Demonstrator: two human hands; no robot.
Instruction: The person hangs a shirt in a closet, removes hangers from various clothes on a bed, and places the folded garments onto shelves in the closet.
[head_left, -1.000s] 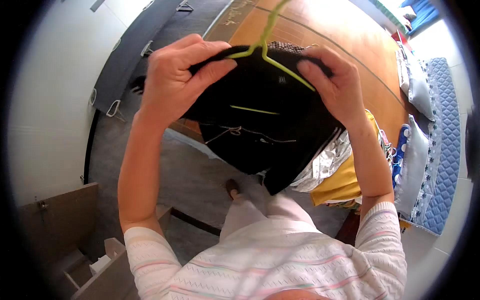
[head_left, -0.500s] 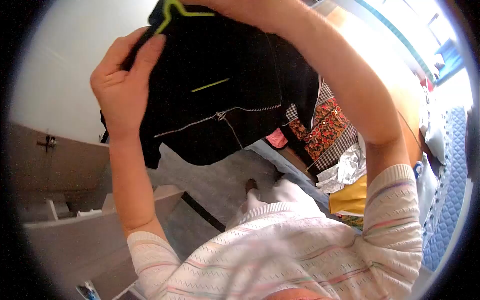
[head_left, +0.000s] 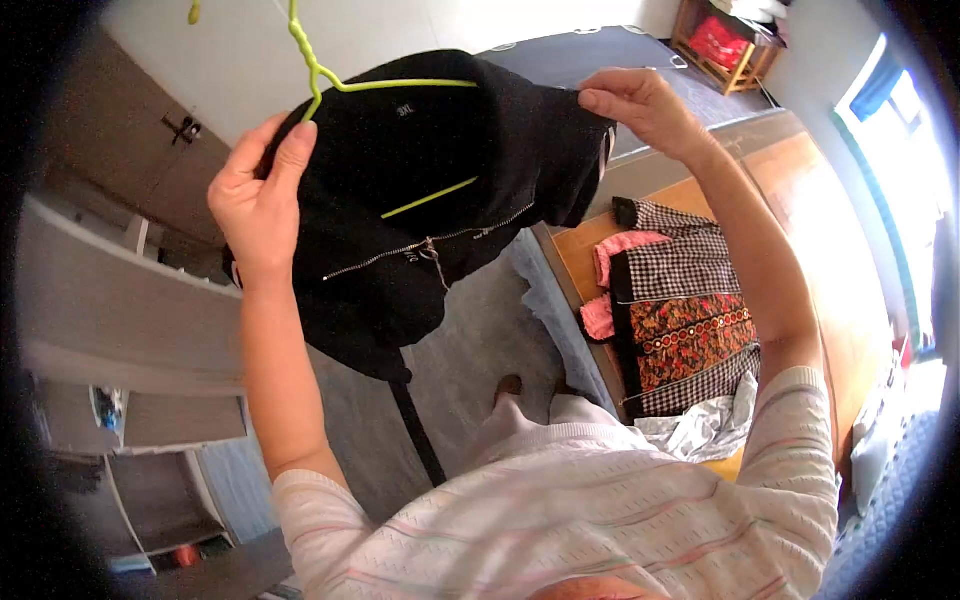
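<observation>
A black zip-up jacket (head_left: 420, 150) hangs spread in front of me on a yellow-green clothes hanger (head_left: 400, 86). Its front zipper is closed at least in part, and a size label shows inside the neck. My left hand (head_left: 262, 195) is closed on the jacket's left shoulder area, thumb beside the hanger's arm. At the other shoulder, my right hand (head_left: 640, 108) pinches the black cloth between thumb and fingers. The hanger's right end is hidden inside the jacket, and its hook runs out past the top of the view.
To the right, a wooden bed board (head_left: 780, 180) bears a checked, patterned garment (head_left: 690, 320), pink cloth (head_left: 620, 250) and silvery cloth (head_left: 705, 425). Open shelves (head_left: 165, 490) stand at lower left, near a brown door (head_left: 150, 110). A wooden rack (head_left: 745, 65) is at the far right.
My right hand has come down and outward to the jacket's right shoulder, stretching the collar wide. The view has tilted up, showing the hanger's neck and more of the room.
</observation>
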